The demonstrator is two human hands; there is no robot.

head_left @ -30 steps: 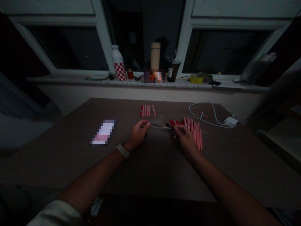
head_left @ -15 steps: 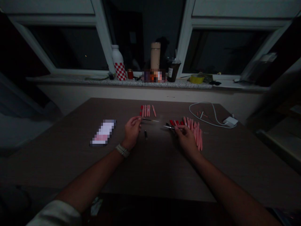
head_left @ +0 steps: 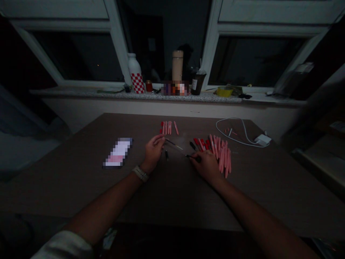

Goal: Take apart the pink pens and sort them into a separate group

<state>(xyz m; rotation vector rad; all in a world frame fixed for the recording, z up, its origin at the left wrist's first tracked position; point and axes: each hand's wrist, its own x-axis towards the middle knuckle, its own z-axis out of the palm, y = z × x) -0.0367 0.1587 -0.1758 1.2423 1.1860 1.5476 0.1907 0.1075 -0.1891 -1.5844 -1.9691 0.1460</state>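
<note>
Pink pens [head_left: 221,154] lie on a brown desk [head_left: 70,187] in two groups: a large fanned heap with red ends, right of centre, and a small row [head_left: 169,127] near the far edge. Most sit in the heap; few in the row. Beyond the far edge, a window sill [head_left: 113,94] holds a checked white bottle [head_left: 136,75] and a dark cup [head_left: 197,84]. Near the desk's far right corner: white cable [head_left: 232,133], charger [head_left: 262,140]. Left hand [head_left: 153,153] pinched closed on a slim rod [head_left: 174,144], possibly a refill. Right hand [head_left: 206,166] curled low, fingers closed on a dark slim piece [head_left: 192,156]. Small dark part [head_left: 166,155] lies on the desk between the hands.
</note>
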